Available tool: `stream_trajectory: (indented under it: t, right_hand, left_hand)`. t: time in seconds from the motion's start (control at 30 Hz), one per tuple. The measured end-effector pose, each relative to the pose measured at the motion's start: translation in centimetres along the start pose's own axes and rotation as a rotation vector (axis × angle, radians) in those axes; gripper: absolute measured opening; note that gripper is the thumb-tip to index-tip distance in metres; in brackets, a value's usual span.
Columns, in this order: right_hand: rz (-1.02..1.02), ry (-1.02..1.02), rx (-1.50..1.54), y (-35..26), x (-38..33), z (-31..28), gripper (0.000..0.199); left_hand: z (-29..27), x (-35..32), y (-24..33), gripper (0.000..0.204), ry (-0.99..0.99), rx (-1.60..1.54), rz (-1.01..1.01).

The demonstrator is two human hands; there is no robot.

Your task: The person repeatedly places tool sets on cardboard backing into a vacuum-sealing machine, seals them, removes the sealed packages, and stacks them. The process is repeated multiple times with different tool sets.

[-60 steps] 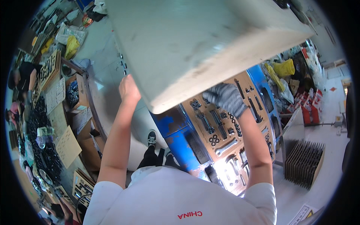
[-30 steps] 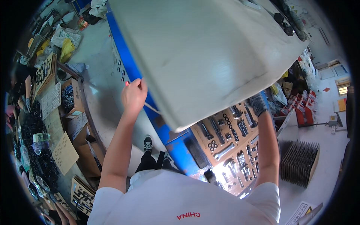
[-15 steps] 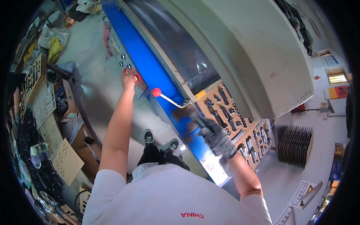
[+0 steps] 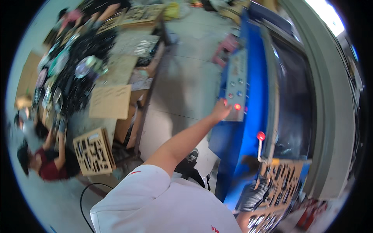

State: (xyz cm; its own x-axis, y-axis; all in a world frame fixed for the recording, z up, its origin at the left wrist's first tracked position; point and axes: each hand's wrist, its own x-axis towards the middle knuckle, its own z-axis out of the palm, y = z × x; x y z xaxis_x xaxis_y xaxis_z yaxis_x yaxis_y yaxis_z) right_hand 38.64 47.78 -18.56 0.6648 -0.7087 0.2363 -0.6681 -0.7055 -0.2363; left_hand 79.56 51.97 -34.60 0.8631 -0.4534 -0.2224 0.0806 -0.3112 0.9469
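Blurring right hand (image 4: 254, 196), fingers indistinct

The left hand (image 4: 220, 111) rests against the control panel (image 4: 236, 87) on the machine's (image 4: 248, 128) front, just left of a lit button (image 4: 237, 106). Below and right of it a lever (image 4: 259, 145) stands upright. The right hand (image 4: 254, 196) sits lower still, beside a board of parts (image 4: 279, 178). Far to the left lie cardboard sheets (image 4: 110, 101) and a crate (image 4: 93, 152) on the floor.

Concrete floor (image 4: 182, 89) under cardboard sheets (image 4: 110, 101), boxes (image 4: 93, 151)
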Motion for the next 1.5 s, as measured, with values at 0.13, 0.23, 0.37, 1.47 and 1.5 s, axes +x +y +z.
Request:
stream_trajectory:
  t: [0.13, 0.23, 0.37, 1.47, 1.5]
  right_hand:
    - [-0.473, -0.114, 0.291, -8.3, 5.0, 5.8, 0.017]
    - [-0.682, -0.301, 0.556, -15.4, 7.0, 10.2, 0.017]
    - [-0.857, -0.592, 0.661, -25.9, 6.9, 15.3, 0.016]
    - [-0.881, -1.618, 0.493, -88.7, -28.7, 43.7, 0.027]
    - [-0.846, -1.626, 0.53, -88.3, -28.2, 43.5, 0.027]
  left_hand:
    - [-10.0, -8.7, -7.4, 0.044, 0.137, 0.035, -0.096]
    - [-21.7, -18.2, -14.1, 0.038, 0.453, -0.027, -0.394]
    - [-36.2, -33.3, -20.4, 0.025, 1.212, 0.094, -0.597]
    - [-49.6, -48.4, -32.8, 0.03, 2.088, -1.017, -0.633]
    - [-49.8, -48.8, -32.7, 0.03, 2.076, -0.995, -0.63]
